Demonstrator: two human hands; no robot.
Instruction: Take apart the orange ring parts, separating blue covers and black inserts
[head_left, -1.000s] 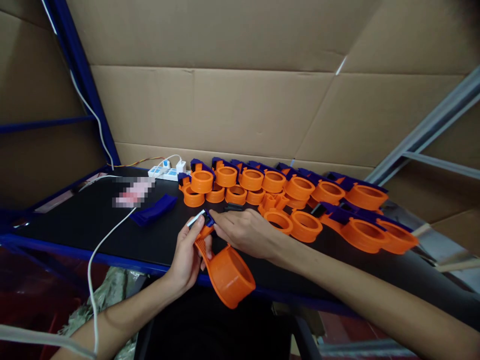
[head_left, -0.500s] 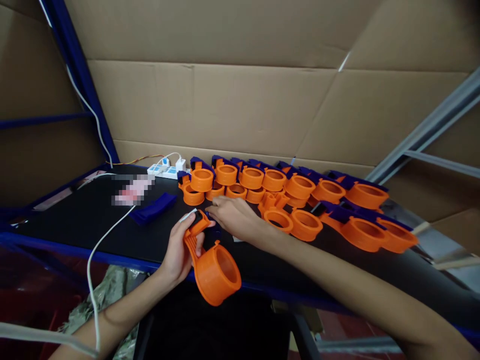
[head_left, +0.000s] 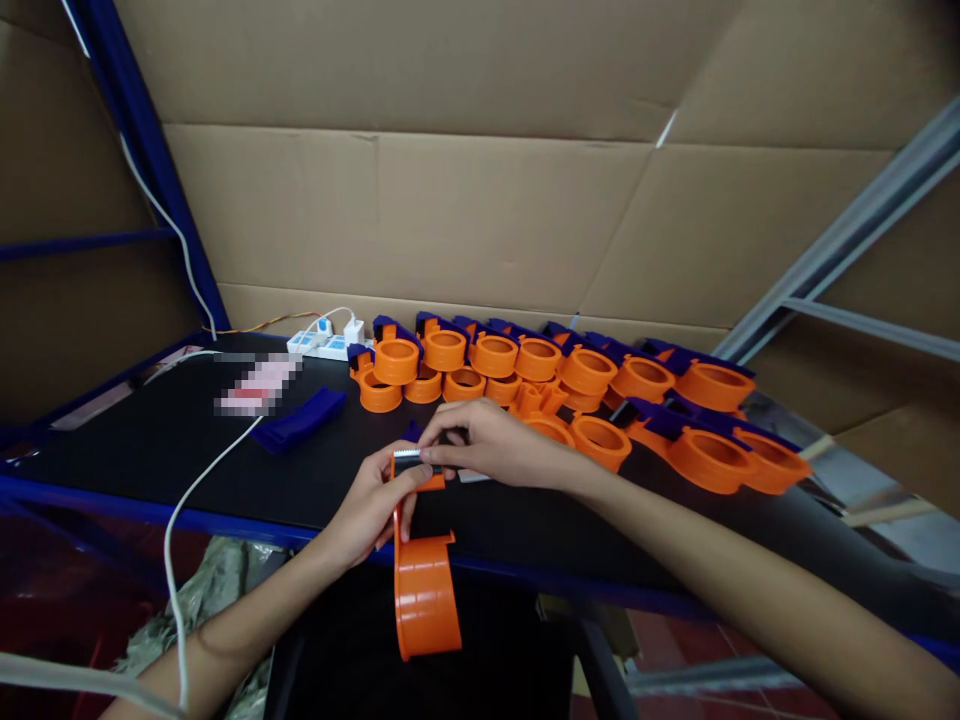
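Observation:
My left hand point(head_left: 375, 503) grips an orange tape dispenser point(head_left: 427, 600) by its narrow handle end, thumb on top, and the wide ring hangs below over the table's front edge. A toothed metal blade point(head_left: 406, 455) shows at the top of that end. My right hand point(head_left: 480, 440) is closed there, thumb and fingers pinching at the blade's right side; its fingertips partly cover what they hold. Just behind the fingers lies a small blue piece, mostly hidden. A flat pale item point(head_left: 474, 476) is partly covered by the right hand.
Several orange and blue dispensers point(head_left: 589, 370) are stacked in rows along the back and right. Blue strips point(head_left: 304, 418) lie to the left on the black table point(head_left: 172, 440). Behind stands a white power strip point(head_left: 322, 345). A white cable point(head_left: 196, 495) hangs over the front edge.
The dispenser has been turned so its toothed blade faces up and its ring hangs straighter down. My right hand has come from the table behind to the blade end.

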